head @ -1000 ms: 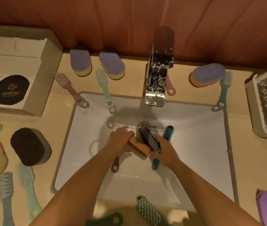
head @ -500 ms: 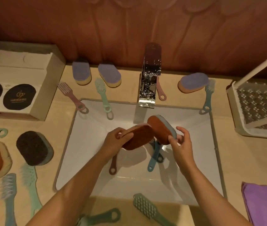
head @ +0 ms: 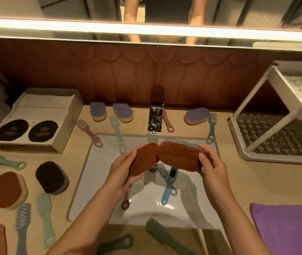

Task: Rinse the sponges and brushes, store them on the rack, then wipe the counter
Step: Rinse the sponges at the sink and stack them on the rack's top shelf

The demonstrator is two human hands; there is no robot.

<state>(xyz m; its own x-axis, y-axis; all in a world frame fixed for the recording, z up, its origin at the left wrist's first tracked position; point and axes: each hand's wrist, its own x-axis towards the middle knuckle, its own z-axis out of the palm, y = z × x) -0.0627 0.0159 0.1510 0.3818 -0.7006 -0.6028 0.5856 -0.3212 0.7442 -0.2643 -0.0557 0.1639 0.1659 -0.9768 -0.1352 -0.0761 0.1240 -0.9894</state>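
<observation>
My left hand [head: 122, 171] grips a brown-faced sponge [head: 143, 158] and my right hand [head: 211, 169] grips a second brown-faced sponge with a grey back [head: 178, 156]. Both are held above the white sink [head: 98, 181], brown sides toward me, their inner ends touching. Below them in the basin lie a blue brush [head: 169, 186], a grey brush [head: 162, 171] and a brown brush [head: 127, 197] partly hidden under my left wrist. The two-tier white rack [head: 268, 137] stands on the counter at the right. A purple cloth [head: 286, 227] lies at the front right.
A chrome tap [head: 155, 115] stands behind the sink. Several purple sponges and brushes line the back counter [head: 141, 124]. More sponges and brushes cover the left counter, beside a cardboard box [head: 36, 122]. A green brush [head: 160, 234] lies on the front edge.
Both hands have lifted the two sponges out of the basin and turned their brown faces up. The camera has tilted up, bringing the rack and mirror into view.
</observation>
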